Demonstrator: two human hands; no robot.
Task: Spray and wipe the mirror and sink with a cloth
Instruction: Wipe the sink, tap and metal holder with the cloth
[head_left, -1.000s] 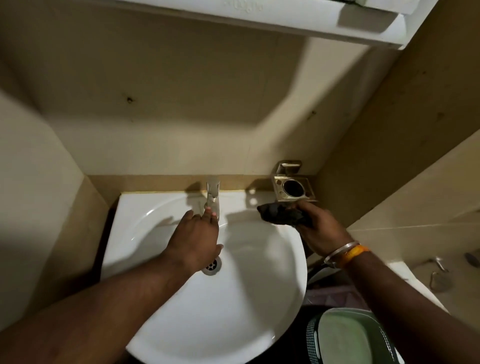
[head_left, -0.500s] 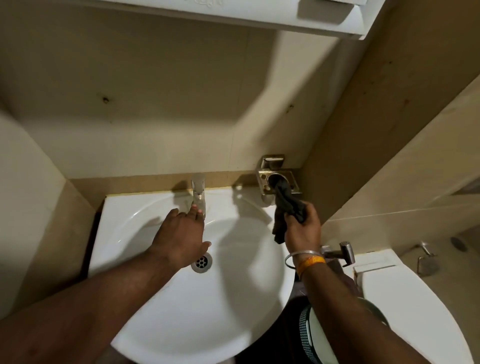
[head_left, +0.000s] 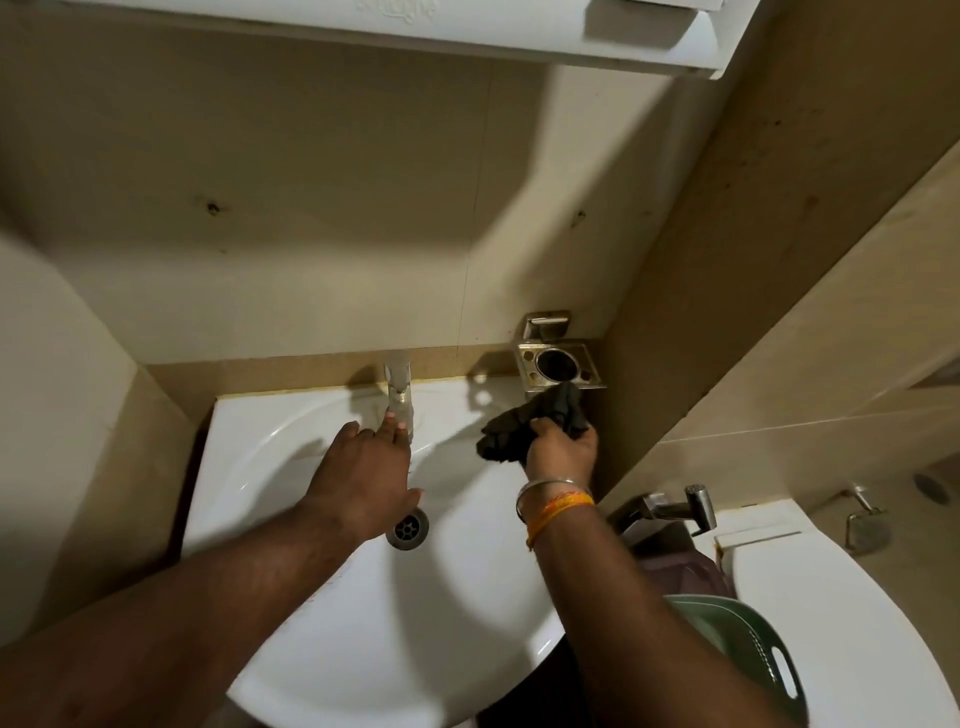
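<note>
Open white basin of the sink (head_left: 332, 649) lies free toward 6 o'clock, while the tap (head_left: 399, 397) at 12 o'clock, the metal tumbler holder (head_left: 558, 364) and side wall (head_left: 727, 291) at 2 o'clock crowd the rear.

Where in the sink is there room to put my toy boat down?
The near part of the sink, between the drain and the front rim, is bare. So is the left side beside the left hand. It's crowded at the back: the left hand is at the tap, and the right hand holds the cloth under the holder.
</note>
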